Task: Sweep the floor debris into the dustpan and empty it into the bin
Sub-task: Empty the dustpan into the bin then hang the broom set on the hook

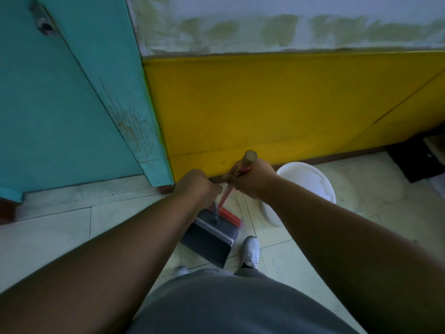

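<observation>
Head view: right hand (252, 180) grips one broom (248, 160), left hand (198, 186) holds one dustpan (209, 237), beside one bin (310, 182).

A single head-worn wide-angle view looks steeply down and forward over the person's torso. Both forearms stretch away from the lens, close beneath it, toward the floor (60, 227) and the yellow wall (277, 104) ahead.

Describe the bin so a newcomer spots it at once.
Start at the yellow wall panel and drop to the pale tiled floor at its foot. Just right of the right hand, which grips the broom handle, stands the bin: a round white bucket, the only white round container there.
</observation>
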### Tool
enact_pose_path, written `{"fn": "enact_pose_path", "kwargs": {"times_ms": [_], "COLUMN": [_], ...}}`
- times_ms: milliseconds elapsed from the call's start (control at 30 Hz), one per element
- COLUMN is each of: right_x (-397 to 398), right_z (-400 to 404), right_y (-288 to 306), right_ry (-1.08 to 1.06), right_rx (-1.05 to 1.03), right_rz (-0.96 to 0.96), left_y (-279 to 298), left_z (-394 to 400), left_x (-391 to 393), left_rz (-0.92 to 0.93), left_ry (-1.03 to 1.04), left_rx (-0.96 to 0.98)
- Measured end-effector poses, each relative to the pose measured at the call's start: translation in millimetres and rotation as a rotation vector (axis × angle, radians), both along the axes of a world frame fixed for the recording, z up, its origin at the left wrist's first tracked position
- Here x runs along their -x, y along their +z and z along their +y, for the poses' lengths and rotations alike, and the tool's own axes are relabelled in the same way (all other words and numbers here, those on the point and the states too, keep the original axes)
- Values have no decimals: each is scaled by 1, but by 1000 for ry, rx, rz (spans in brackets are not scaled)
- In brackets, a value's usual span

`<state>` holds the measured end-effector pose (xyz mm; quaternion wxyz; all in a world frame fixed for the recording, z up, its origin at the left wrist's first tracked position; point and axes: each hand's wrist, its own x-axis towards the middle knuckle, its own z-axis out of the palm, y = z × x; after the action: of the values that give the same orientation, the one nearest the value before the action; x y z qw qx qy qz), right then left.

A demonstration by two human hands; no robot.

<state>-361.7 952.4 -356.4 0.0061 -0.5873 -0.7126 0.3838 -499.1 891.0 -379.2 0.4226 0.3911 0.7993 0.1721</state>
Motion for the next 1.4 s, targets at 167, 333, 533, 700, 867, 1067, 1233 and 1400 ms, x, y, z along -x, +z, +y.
{"fn": "enact_pose_path", "kwargs": {"times_ms": [167, 333, 533, 700, 867, 1067, 1233, 1400], "right_x": [3, -6, -11, -4, 7, 18, 24, 23], "right_z": [36, 65, 79, 88, 91, 92, 100, 101], "right_y": [-8, -18, -27, -21, -15, -7, -8, -11], "right_ry": [157, 289, 347, 374, 312, 263, 214, 205], "right_rx": [61, 59, 106, 91, -18, -13, 11, -11], "right_rz": [6, 36, 41, 101, 113, 91, 142, 131], "left_y": [-32, -42, -54, -48, -48, -68, -69, -76], "left_z": [12, 21, 35, 45, 52, 61, 72, 64], "left_x": [-21, -49, -58, -55, -54, -56, -50, -43], "left_rz": [-241, -307, -191, -251, -510, -591, -276, -546], "left_ry": [316, 468, 519, 507, 518, 559, 348, 319], "left_rx": [-17, -22, 12, 28, 27, 50, 95, -22]}}
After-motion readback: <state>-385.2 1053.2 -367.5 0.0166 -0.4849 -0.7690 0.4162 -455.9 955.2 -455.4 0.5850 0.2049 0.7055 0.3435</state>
